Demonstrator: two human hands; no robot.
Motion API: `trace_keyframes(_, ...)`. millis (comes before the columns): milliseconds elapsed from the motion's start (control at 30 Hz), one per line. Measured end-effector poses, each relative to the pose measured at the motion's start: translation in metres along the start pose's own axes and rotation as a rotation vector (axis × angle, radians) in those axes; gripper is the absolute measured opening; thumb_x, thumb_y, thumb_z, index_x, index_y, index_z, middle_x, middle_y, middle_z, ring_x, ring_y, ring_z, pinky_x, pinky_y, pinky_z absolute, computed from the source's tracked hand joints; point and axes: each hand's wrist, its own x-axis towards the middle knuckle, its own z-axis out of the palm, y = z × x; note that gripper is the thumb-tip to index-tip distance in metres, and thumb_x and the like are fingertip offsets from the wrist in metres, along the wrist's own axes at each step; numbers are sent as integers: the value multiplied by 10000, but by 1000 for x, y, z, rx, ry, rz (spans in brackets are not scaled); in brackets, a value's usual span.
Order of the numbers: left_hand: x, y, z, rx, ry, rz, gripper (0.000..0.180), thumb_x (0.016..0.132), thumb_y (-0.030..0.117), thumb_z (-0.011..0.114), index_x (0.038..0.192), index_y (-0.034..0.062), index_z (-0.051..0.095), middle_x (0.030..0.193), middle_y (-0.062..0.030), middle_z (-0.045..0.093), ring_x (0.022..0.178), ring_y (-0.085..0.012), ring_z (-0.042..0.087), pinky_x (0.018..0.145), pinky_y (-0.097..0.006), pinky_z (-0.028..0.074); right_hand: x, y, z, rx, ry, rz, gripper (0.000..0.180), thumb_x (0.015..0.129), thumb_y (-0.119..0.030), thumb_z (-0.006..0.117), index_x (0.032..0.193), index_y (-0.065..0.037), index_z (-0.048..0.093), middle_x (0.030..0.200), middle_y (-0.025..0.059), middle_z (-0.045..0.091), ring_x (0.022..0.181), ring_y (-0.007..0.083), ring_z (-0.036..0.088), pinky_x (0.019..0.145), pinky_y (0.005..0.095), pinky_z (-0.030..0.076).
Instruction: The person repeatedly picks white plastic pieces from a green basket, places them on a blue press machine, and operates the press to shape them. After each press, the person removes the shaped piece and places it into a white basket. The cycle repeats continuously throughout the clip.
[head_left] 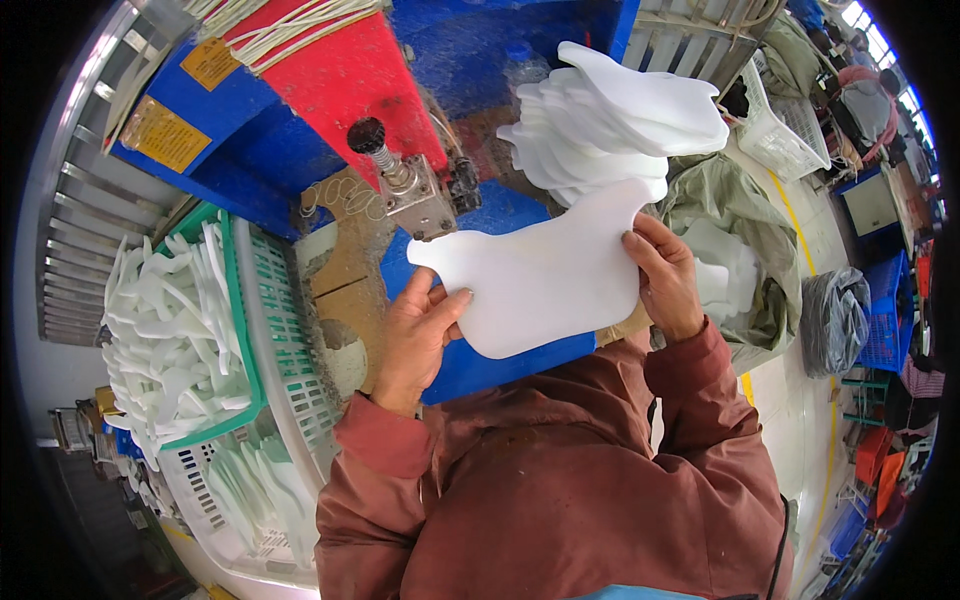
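Observation:
Between my two hands is a smooth white curved plastic sheet with a wavy outline, held flat over a blue work surface. My left hand pinches its left edge with the thumb on top. On the right edge, my right hand grips it between thumb and fingers. The sheet's upper left corner lies close to the metal head of a red machine arm; I cannot tell whether they touch. Behind the sheet rises a stack of similar white sheets.
At left, a green basket full of white offcut strips sits over a white crate holding more white pieces. A greenish sack with white sheets stands at right, near a grey bag-lined bin. Blue machine panels border the back.

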Motion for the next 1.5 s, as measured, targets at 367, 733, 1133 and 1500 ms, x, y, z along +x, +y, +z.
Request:
trace_keyframes(367, 10, -5, 16, -6, -66, -45, 410, 1052, 81, 645, 1446, 35, 543, 1263, -118, 719, 1085, -169, 728, 942, -354, 637, -7, -5, -19, 9, 80, -20, 316, 1061, -74, 632, 1353, 37, 671, 1116, 31, 749, 929, 65, 671, 785, 204, 512)
trace_keyframes(733, -8, -18, -6, 145, -16, -54, 252, 1042, 154, 699, 1266, 60, 634, 1164, -31, 729, 1002, -95, 680, 819, -272, 567, -10, 35, -32, -81, 28, -9, 322, 1063, -116, 643, 1351, 25, 668, 1188, 26, 718, 1036, 88, 645, 899, 256, 523)
trace_keyframes(1133, -157, 44, -103, 841, 455, 6, 443, 1032, 230, 721, 1427, 40, 661, 1124, -72, 793, 947, -141, 735, 837, -294, 595, -12, 63, -53, -827, -102, 44, 281, 1027, -101, 662, 1261, 49, 699, 987, 94, 737, 881, 147, 673, 805, 302, 540)
trace_keyframes(1500, -124, 167, -345, 601, 1429, 576, 653, 972, 201, 772, 1514, -49, 508, 1299, -137, 676, 993, -207, 713, 756, -338, 605, -23, 49, -30, -773, -242, -37, 257, 1001, -47, 661, 1235, 46, 714, 1028, 113, 746, 912, 154, 707, 819, 303, 556)
